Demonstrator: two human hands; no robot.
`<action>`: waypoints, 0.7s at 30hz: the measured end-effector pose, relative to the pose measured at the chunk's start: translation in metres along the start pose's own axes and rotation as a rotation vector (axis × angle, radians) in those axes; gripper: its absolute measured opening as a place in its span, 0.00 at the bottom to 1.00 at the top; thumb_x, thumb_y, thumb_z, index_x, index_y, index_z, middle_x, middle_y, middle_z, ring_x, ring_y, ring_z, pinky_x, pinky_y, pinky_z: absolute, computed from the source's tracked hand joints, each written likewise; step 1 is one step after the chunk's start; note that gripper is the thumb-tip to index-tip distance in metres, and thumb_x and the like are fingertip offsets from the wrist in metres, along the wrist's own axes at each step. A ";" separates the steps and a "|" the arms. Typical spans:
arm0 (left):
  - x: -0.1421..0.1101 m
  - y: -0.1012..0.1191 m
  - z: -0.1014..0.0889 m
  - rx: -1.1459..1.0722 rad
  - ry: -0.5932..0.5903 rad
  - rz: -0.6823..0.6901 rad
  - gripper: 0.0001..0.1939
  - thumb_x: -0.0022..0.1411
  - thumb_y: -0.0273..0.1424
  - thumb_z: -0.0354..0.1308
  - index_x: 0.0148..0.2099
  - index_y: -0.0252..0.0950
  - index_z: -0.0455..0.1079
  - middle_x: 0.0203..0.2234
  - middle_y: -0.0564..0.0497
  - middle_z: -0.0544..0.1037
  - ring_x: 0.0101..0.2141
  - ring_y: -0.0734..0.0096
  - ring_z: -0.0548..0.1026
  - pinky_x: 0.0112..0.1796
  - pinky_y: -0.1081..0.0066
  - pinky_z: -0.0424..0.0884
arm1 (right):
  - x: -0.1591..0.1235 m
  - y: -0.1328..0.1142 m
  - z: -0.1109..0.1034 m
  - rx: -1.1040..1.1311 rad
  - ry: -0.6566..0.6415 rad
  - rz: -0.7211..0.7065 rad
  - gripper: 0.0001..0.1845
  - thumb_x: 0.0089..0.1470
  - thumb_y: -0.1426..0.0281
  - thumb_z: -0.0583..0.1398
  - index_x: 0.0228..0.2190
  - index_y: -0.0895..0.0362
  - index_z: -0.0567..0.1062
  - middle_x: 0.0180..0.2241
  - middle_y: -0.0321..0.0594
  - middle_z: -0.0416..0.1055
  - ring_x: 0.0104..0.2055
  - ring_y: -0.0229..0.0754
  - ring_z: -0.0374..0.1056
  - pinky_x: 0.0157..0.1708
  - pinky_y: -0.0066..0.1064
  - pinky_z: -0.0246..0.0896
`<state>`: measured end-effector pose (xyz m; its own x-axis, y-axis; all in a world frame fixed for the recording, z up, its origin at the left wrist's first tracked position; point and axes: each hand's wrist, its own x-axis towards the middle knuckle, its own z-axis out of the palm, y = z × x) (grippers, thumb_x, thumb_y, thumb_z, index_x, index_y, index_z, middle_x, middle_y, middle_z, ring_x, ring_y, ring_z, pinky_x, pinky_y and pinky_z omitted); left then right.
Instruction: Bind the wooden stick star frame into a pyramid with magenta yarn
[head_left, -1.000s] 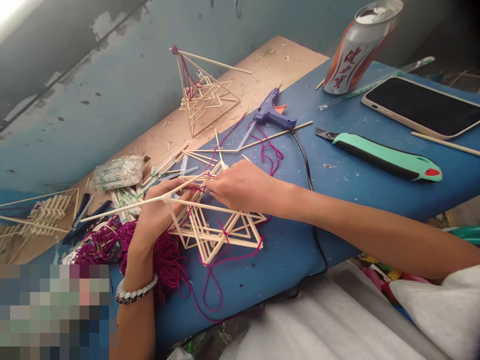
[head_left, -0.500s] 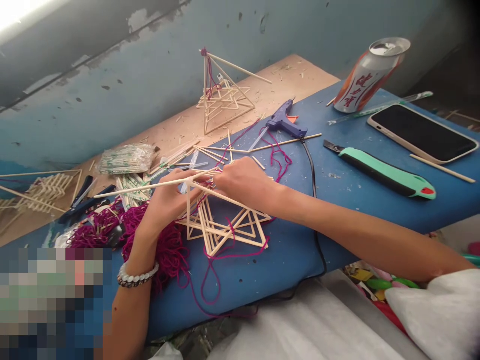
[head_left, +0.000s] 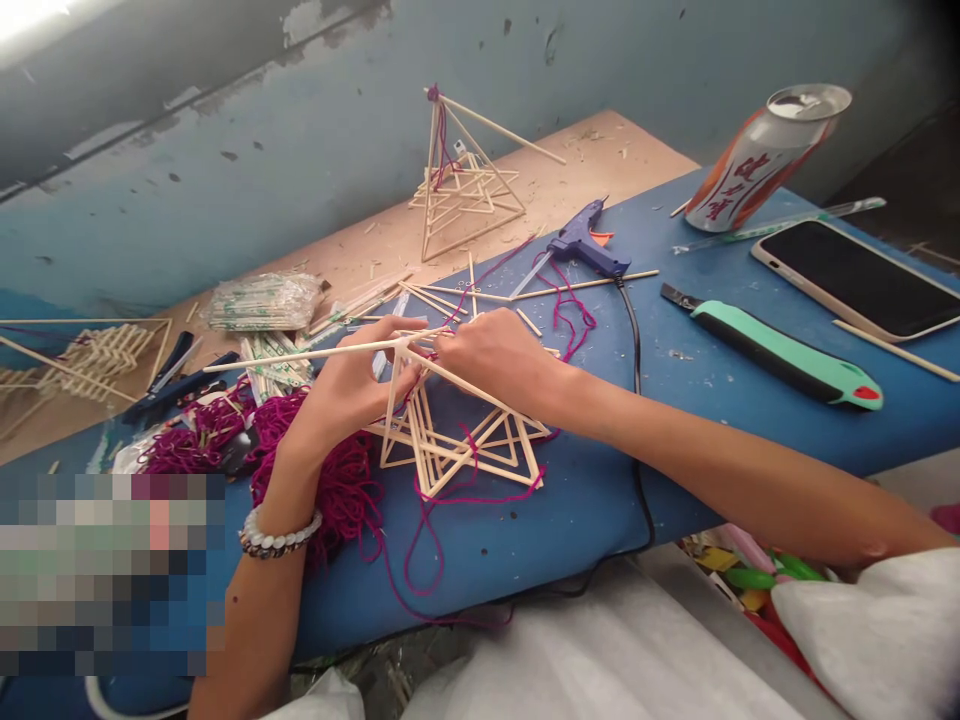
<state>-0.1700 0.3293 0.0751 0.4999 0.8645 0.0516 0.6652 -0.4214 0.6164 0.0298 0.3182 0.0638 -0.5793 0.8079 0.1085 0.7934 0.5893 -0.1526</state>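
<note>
Leftward, nearly level, the long stick (head_left: 300, 357)

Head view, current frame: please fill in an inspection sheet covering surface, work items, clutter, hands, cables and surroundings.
Surface: blue tabletop, small scraps scattered on it.
Work items: stick frame at the hands; purple yarn heaped beside it, with strands trailing.
Clutter: glue gun, green cutter with blade exposed, phone, can, packaged sticks.
Hands: left hand and right hand at the frame's upper part; exact grip of the fingers partly hidden.
Cables: black cord from the glue gun, passing under the right forearm.
Surroundings: chipped wall; another stick structure stands behind.
</note>
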 end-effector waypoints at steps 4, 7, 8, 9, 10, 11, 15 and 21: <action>-0.001 -0.002 0.001 0.029 0.011 0.021 0.23 0.61 0.35 0.61 0.58 0.40 0.70 0.42 0.48 0.81 0.42 0.61 0.78 0.43 0.65 0.74 | 0.001 0.000 0.001 -0.010 -0.017 -0.031 0.16 0.64 0.77 0.50 0.38 0.60 0.78 0.31 0.49 0.79 0.34 0.43 0.73 0.29 0.29 0.51; -0.001 -0.002 0.003 0.085 0.040 0.038 0.23 0.60 0.33 0.62 0.57 0.39 0.72 0.40 0.48 0.81 0.40 0.61 0.78 0.43 0.64 0.73 | 0.000 0.001 0.004 -0.024 0.017 -0.051 0.16 0.64 0.77 0.50 0.43 0.59 0.77 0.31 0.46 0.79 0.33 0.42 0.73 0.27 0.29 0.46; 0.000 -0.001 0.004 0.118 0.053 0.056 0.22 0.59 0.33 0.63 0.56 0.39 0.73 0.40 0.48 0.81 0.40 0.60 0.78 0.44 0.63 0.72 | -0.001 0.002 0.005 -0.031 0.031 -0.056 0.15 0.63 0.76 0.51 0.44 0.58 0.76 0.31 0.46 0.79 0.32 0.42 0.73 0.26 0.30 0.44; 0.000 -0.001 0.005 0.157 0.067 0.077 0.22 0.58 0.32 0.63 0.55 0.40 0.73 0.40 0.48 0.82 0.41 0.59 0.78 0.45 0.63 0.71 | -0.002 0.003 0.006 -0.040 0.041 -0.061 0.15 0.63 0.76 0.51 0.45 0.58 0.76 0.31 0.45 0.79 0.32 0.41 0.73 0.26 0.31 0.42; 0.000 -0.001 0.006 0.197 0.076 0.099 0.21 0.58 0.31 0.63 0.55 0.40 0.74 0.41 0.48 0.82 0.42 0.59 0.77 0.46 0.62 0.70 | -0.003 0.004 0.008 -0.049 0.048 -0.066 0.15 0.63 0.75 0.51 0.44 0.58 0.76 0.31 0.44 0.79 0.31 0.41 0.72 0.25 0.31 0.40; 0.000 0.000 0.007 0.235 0.078 0.117 0.20 0.58 0.30 0.63 0.54 0.40 0.75 0.42 0.49 0.82 0.42 0.58 0.77 0.47 0.61 0.69 | -0.004 0.006 0.009 -0.057 0.055 -0.071 0.15 0.63 0.74 0.51 0.43 0.58 0.77 0.31 0.44 0.79 0.30 0.41 0.72 0.25 0.32 0.39; 0.000 0.000 0.010 0.309 0.061 0.147 0.17 0.61 0.30 0.61 0.52 0.41 0.75 0.40 0.52 0.83 0.38 0.60 0.76 0.44 0.63 0.67 | -0.008 0.011 0.014 -0.061 0.081 -0.095 0.16 0.65 0.69 0.50 0.36 0.58 0.77 0.30 0.42 0.78 0.29 0.39 0.71 0.26 0.32 0.39; -0.001 0.000 0.012 0.331 0.130 0.110 0.14 0.63 0.33 0.60 0.50 0.39 0.76 0.38 0.49 0.83 0.38 0.59 0.75 0.44 0.62 0.66 | -0.012 0.008 0.013 -0.105 0.120 -0.139 0.12 0.65 0.69 0.52 0.37 0.57 0.76 0.29 0.38 0.77 0.26 0.37 0.69 0.25 0.31 0.39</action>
<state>-0.1641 0.3252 0.0651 0.5177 0.8278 0.2160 0.7653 -0.5610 0.3156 0.0404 0.3135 0.0488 -0.6632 0.7092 0.2390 0.7259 0.6874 -0.0254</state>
